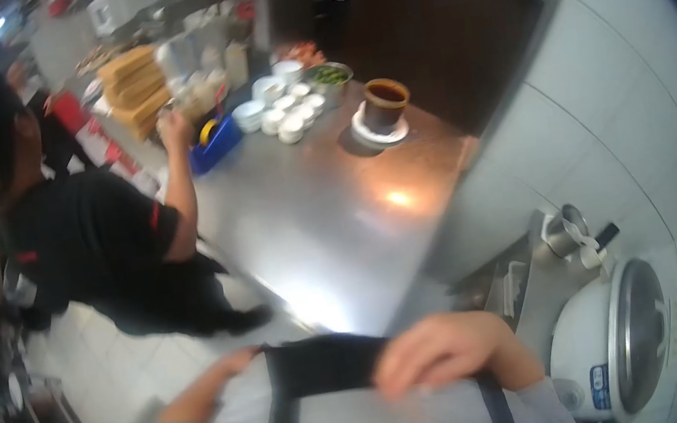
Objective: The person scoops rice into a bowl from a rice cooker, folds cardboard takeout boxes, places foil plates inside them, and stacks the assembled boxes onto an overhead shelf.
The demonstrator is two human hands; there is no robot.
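My right hand (441, 353) is at my chest, in front of the black top of my apron (325, 365). Its fingers point down, loosely bent and a little apart, with blurred tips. I see nothing held in it. At the left my left hand (241, 360) shows only in part beside the apron's edge. Its fingers are hidden, so their state cannot be told. Beyond both hands lies a steel worktable (317, 214). On its far right part, a brown pot of dark red liquid (385, 94) sits on a white dish (380, 135).
A co-worker in black (98, 228) stands left of the table, one raised hand near a blue tape dispenser (217, 146). White cups (290, 127), a bowl of greens (328, 76) and yellow boxes (135, 88) are farther back. A large white rice cooker (582, 342) stands at right, by a tiled wall (603, 122).
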